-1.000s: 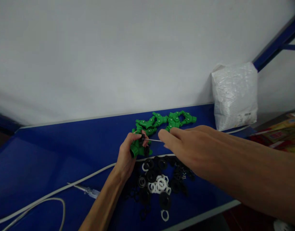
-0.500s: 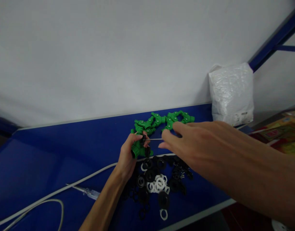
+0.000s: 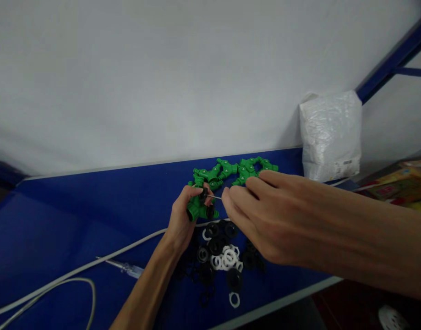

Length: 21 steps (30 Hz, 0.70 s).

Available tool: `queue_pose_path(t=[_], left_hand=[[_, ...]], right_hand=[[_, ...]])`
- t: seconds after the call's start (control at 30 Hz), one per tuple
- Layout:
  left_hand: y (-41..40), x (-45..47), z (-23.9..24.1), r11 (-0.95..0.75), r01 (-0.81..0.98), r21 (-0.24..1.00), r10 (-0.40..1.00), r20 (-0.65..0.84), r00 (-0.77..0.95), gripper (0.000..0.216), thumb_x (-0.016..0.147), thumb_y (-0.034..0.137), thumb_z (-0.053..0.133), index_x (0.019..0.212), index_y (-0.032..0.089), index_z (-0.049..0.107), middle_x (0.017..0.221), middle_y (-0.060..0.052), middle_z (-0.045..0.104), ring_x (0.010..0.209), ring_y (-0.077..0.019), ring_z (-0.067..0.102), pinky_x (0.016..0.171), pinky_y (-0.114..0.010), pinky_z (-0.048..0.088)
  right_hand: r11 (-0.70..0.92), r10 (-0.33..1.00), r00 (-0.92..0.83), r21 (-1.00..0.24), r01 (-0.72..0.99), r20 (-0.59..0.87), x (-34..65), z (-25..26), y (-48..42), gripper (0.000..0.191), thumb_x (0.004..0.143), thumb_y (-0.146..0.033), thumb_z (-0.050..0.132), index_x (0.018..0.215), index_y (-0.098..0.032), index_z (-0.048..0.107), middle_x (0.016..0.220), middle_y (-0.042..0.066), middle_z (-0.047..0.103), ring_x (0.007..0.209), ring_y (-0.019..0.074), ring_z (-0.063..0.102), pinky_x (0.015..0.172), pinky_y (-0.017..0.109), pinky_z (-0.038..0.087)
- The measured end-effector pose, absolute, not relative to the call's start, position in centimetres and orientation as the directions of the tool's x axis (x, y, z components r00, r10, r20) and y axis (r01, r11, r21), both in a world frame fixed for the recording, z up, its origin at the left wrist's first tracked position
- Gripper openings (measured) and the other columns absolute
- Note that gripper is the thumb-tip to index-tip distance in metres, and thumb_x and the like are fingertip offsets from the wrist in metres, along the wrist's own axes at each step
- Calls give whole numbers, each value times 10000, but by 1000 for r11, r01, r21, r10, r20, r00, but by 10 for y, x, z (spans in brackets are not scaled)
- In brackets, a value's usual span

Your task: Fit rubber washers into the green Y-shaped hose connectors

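My left hand (image 3: 182,214) is closed around a green plastic Y-shaped hose connector (image 3: 194,210), its thumb pressing on a small black part (image 3: 204,194) of it. My right hand (image 3: 270,215) is wrapped round a screwdriver; only its thin metal shaft (image 3: 215,197) shows, and the handle is hidden in the palm. The shaft's tip meets the black part by the left thumb. Just beyond the hands lie several more green Y connectors (image 3: 227,168). Below them, black rings (image 3: 215,246) and white ring-shaped pieces (image 3: 228,259) are heaped on the blue table (image 3: 128,201).
A second screwdriver with a clear handle (image 3: 132,270) lies left of my forearm. A pale cable (image 3: 128,246) crosses the table behind it. At the back right stands a white plastic-wrapped package (image 3: 330,135) against the pale wall (image 3: 162,82), near a blue metal frame (image 3: 385,68).
My right hand has turned and come left, closer to the connector, so less of the shaft shows. It covers more of the black parts. My left hand keeps its hold.
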<state>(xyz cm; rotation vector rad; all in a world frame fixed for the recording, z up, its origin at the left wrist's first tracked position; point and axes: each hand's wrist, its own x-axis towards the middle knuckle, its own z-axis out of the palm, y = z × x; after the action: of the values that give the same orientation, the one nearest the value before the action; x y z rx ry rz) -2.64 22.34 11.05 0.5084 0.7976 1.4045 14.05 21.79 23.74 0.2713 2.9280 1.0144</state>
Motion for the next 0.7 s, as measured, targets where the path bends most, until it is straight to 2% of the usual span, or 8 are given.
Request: queue_pose_path(t=[0.13, 0.23, 0.33, 0.4, 0.53, 0.6, 0.63, 0.7], left_hand=[[224, -26, 109, 134, -651, 747, 980, -198, -26, 112, 704, 263, 642, 694, 152, 662, 627, 2, 561, 617, -127, 480, 615, -232, 435], [224, -25, 107, 125, -622, 773, 981, -190, -39, 137, 714, 291, 631, 696, 156, 644, 637, 3, 540, 634, -128, 469, 627, -229, 428], [223, -25, 108, 108, -594, 797, 985, -167, -45, 142, 725, 301, 620, 692, 163, 628, 633, 4, 526, 632, -131, 457, 623, -230, 418], [222, -25, 110, 106, -582, 806, 986, -161, -44, 139, 732, 300, 612, 690, 168, 621, 627, 4, 520, 624, -134, 451, 615, -234, 414], [221, -25, 114, 108, -566, 817, 986, -161, -44, 143, 731, 305, 607, 697, 167, 619, 626, 3, 525, 622, -138, 462, 619, -242, 423], [220, -24, 115, 110, -564, 819, 985, -164, -46, 144, 722, 305, 616, 711, 162, 628, 634, 2, 536, 628, -138, 470, 627, -242, 429], [220, -23, 115, 116, -565, 817, 984, -171, -44, 144, 717, 305, 622, 716, 161, 631, 637, 2, 540, 630, -137, 472, 629, -241, 431], [220, -22, 114, 137, -579, 803, 981, -190, -32, 144, 709, 304, 635, 718, 160, 635, 640, 3, 545, 628, -136, 474, 625, -240, 431]], right_hand=[[835, 266, -964, 500, 229, -3, 136, 236, 225, 185, 817, -50, 625, 953, -123, 727, 731, 60, 636, 558, 177, 522, 470, 332, 292], [867, 463, -885, 234, 440, -50, 133, 234, 229, 188, 824, -24, 627, 912, -153, 731, 759, 56, 688, 571, 161, 555, 477, 314, 306], [741, 669, -742, -46, 670, -46, 134, 231, 233, 202, 932, -105, 565, 888, -195, 741, 743, 35, 705, 620, 156, 606, 526, 287, 374], [673, 728, -684, -138, 727, -52, 135, 233, 234, 287, 1001, -198, 495, 856, -207, 742, 608, -1, 642, 524, 135, 570, 471, 261, 362], [337, 815, -487, -426, 840, -316, 134, 242, 232, 374, 1022, -298, 413, 851, -197, 730, 400, -64, 438, 336, 110, 439, 346, 220, 290], [223, 823, -419, -460, 859, -383, 132, 244, 229, 315, 997, -297, 443, 888, -202, 723, 424, -64, 466, 345, 112, 454, 359, 223, 320], [277, 844, -423, -408, 870, -330, 131, 243, 227, 253, 972, -274, 479, 904, -206, 714, 458, -59, 503, 364, 113, 467, 373, 228, 331], [481, 846, -512, -203, 853, -146, 130, 239, 223, 153, 911, -201, 544, 951, -208, 691, 544, -45, 578, 421, 121, 502, 411, 245, 346]])
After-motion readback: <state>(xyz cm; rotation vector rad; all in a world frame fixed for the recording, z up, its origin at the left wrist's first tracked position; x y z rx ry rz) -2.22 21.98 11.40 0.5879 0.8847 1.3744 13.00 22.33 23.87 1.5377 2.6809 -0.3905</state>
